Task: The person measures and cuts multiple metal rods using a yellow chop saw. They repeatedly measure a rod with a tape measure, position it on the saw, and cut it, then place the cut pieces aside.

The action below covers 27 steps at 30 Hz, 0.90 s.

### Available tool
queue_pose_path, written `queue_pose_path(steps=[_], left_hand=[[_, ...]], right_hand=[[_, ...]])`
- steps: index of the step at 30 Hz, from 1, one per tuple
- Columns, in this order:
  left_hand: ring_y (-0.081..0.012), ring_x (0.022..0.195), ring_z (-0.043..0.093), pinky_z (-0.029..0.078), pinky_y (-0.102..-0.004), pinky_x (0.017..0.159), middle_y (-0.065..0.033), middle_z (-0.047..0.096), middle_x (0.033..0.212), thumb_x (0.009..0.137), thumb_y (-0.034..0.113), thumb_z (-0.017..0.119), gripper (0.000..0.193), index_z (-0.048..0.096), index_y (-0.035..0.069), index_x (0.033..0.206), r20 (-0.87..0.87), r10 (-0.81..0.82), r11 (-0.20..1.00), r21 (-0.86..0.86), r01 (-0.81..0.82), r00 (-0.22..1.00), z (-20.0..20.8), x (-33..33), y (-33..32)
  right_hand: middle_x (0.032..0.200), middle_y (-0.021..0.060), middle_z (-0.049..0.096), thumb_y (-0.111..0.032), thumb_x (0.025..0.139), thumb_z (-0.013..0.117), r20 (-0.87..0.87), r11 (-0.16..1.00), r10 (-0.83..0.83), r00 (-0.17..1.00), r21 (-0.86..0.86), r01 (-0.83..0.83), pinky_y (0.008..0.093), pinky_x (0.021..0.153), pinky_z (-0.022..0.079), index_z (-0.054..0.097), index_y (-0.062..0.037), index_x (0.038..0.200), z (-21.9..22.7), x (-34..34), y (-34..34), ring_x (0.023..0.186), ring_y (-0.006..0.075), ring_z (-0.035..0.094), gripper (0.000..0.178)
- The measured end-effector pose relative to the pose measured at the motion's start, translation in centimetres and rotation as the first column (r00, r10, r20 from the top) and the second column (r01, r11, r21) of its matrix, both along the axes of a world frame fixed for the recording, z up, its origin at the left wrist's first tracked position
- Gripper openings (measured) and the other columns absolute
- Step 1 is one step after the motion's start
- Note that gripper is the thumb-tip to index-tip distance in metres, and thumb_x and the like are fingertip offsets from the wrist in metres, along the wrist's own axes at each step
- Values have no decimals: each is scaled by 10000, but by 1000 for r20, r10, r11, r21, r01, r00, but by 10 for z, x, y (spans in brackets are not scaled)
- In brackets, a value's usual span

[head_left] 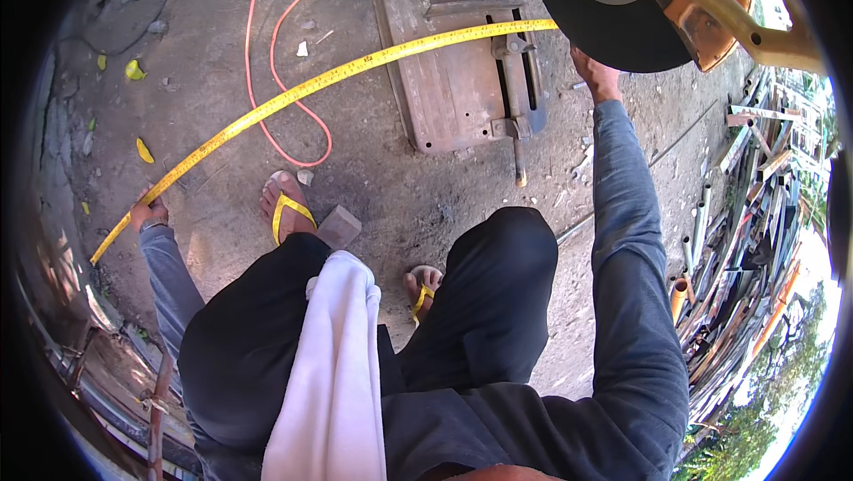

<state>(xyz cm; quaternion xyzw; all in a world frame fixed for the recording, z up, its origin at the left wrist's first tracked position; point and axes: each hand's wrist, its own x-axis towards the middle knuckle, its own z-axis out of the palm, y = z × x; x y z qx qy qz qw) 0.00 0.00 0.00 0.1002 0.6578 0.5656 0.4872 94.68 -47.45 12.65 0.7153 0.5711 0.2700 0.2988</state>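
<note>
Shirt (pixel 498 432): one, long-sleeved, dark slate grey with a bluish cast, plain cloth, creased at the elbow. Right sleeve (pixel 626 206): full length to the wrist, faded blue-grey along the forearm, darker at the upper arm. Left sleeve (pixel 169 272): same cloth, long, its cuff near the wrist. Trousers (pixel 253 339): black, loose-cut, plain, smooth over the knees, softly folded at the thigh. Towel (pixel 329 374): white, soft-looking, long, hanging in vertical folds down the front. Flip-flops (pixel 290 212): one pair, open-toed, bright yellow V-shaped straps; soles mostly hidden.
</note>
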Motion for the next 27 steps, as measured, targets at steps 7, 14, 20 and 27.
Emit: queue_pose_path(steps=[7,14,20,27], left_hand=[[-348,1186,649,534,-456,1086,-209,668,1259,1076,105,365,368,656,-64,1222,20,-33,998,-47,34,999,-29,26,-9],[-196,1117,703,546,-316,1007,-145,741,1204,1039,269,603,334,707,14,1228,-661,-750,604,-661,445,36,3,2,-12],[-265,1027,740,578,-382,890,-155,764,1107,931,219,717,299,738,67,1187,-690,-637,444,-694,568,-345,29,45,-74],[-299,993,729,572,-414,907,-118,774,1014,854,341,804,257,771,162,1036,-600,-617,579,-784,221,-509,27,223,-93]], right_hand=[[1067,86,747,-266,998,567,-453,975,-31,891,182,127,441,834,599,720,-78,1161,-8,16,17,918,287,727,292],[1079,120,744,-299,978,583,-382,970,-24,924,216,115,449,872,576,728,-79,1148,-44,22,35,960,312,712,314],[1107,141,737,-332,966,599,-409,981,3,912,178,77,455,910,558,729,-76,1148,-77,65,20,1011,326,699,341],[1140,165,730,-371,951,617,-367,979,-122,922,108,172,461,953,537,729,-71,1149,-94,128,-86,1071,343,683,376]])
